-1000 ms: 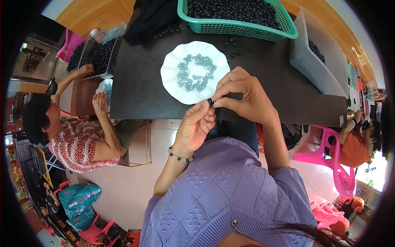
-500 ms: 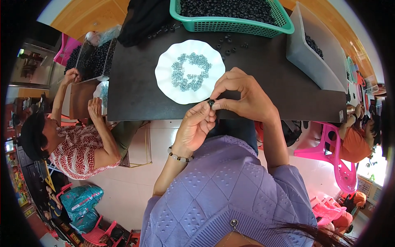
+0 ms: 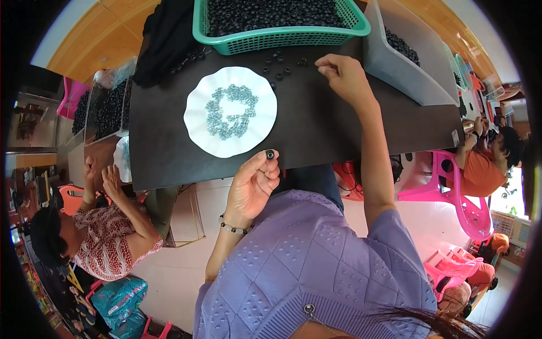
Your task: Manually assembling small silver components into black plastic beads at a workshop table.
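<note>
Between the thumb and forefinger of my left hand [image 3: 253, 183] is a small black round part [image 3: 270, 154] with a ring-like end facing up, held just off the table's near edge. My right hand [image 3: 345, 79] hovers over the dark table, its fingers bent and drawn together; whether anything is between them is too small to make out. Nearest to it lie several loose black parts [image 3: 279, 75] in front of the green basket [image 3: 276, 39]. A white wavy-rimmed plate [image 3: 195, 118] holds many small clear pieces [image 3: 240, 93] in a rough ring.
Black parts fill the green basket. A translucent bin [image 3: 415, 79] with more stands at the right, and black cloth [image 3: 164, 45] lies at the far left. A co-worker [image 3: 113, 243] sits at the left beside a clear bin [image 3: 110, 107]. Pink stools [image 3: 435, 186] stand at the right.
My right hand has left the small black part and moved up and right over the table. The left hand keeps hold of the part. The view has shifted slightly.
</note>
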The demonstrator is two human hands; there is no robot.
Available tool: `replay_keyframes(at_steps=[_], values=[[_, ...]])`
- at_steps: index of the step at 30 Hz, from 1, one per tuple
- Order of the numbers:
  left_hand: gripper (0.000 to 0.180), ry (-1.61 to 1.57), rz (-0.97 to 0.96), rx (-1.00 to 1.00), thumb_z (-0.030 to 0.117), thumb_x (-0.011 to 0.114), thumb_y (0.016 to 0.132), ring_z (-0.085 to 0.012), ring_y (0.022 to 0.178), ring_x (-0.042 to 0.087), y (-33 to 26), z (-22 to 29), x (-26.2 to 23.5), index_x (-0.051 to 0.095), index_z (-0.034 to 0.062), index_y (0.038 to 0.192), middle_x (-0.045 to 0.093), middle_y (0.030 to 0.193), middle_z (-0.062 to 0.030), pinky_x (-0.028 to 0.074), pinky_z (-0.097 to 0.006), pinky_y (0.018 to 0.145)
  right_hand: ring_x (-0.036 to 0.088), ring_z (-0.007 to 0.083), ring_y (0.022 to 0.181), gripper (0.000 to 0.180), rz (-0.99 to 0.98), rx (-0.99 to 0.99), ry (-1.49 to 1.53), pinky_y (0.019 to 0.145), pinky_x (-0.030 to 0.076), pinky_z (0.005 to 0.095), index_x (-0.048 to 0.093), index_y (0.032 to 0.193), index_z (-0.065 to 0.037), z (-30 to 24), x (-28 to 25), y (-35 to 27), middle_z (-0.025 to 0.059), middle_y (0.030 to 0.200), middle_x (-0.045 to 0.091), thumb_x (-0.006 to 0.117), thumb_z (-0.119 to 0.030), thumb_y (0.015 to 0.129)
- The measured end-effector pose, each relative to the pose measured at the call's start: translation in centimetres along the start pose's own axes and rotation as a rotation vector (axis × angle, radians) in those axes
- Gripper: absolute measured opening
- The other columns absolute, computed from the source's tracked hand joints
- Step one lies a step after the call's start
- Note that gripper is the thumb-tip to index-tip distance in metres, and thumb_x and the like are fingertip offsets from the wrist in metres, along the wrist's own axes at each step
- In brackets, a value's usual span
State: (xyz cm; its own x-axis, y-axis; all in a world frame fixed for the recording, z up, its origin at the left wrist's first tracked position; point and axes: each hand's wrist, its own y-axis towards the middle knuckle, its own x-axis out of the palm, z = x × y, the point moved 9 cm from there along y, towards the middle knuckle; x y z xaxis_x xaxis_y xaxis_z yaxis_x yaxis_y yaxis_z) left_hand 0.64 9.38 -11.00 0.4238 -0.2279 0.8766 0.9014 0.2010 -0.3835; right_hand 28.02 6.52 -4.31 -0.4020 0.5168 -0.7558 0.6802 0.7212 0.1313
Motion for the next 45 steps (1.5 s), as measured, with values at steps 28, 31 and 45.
replay_keyframes(at_steps=[28,31,45], values=[[0.016,-0.027,0.027,-0.148,0.021,0.053,0.096,-0.0113,0.072,0.043,1.8,-2.2,1.0,0.053,0.0054,0.095,0.044,0.078,-0.0002,0.037,-0.025,0.063,0.054,0.0311,0.104,0.030,-0.080,-0.369,-0.157,0.089,0.046,0.0390,0.064,0.111,-0.006,0.1,3.7,1.3,0.0110,0.106,0.061,0.061,-0.002,0.081],[0.016,-0.051,0.014,-0.164,0.021,0.053,0.095,-0.0119,0.071,0.043,1.8,-2.2,1.1,0.053,0.0055,0.095,0.044,0.078,-0.0008,0.038,-0.025,0.063,0.054,0.0314,0.101,0.027,-0.114,-0.378,-0.105,0.088,0.046,0.0394,0.064,0.107,-0.006,-0.8,3.8,0.3,0.0107,0.101,0.060,0.060,-0.001,0.081],[0.022,-0.052,-0.051,-0.165,0.024,0.052,0.097,-0.0116,0.074,0.047,1.9,-2.7,0.8,0.056,0.0024,0.103,0.050,0.081,-0.0005,0.040,-0.025,0.065,0.060,0.0205,0.077,0.022,-0.294,-0.263,0.201,0.071,0.048,0.0294,0.066,0.108,-0.003,-0.3,3.2,0.0,0.0116,0.089,0.064,0.063,-0.003,0.086]])
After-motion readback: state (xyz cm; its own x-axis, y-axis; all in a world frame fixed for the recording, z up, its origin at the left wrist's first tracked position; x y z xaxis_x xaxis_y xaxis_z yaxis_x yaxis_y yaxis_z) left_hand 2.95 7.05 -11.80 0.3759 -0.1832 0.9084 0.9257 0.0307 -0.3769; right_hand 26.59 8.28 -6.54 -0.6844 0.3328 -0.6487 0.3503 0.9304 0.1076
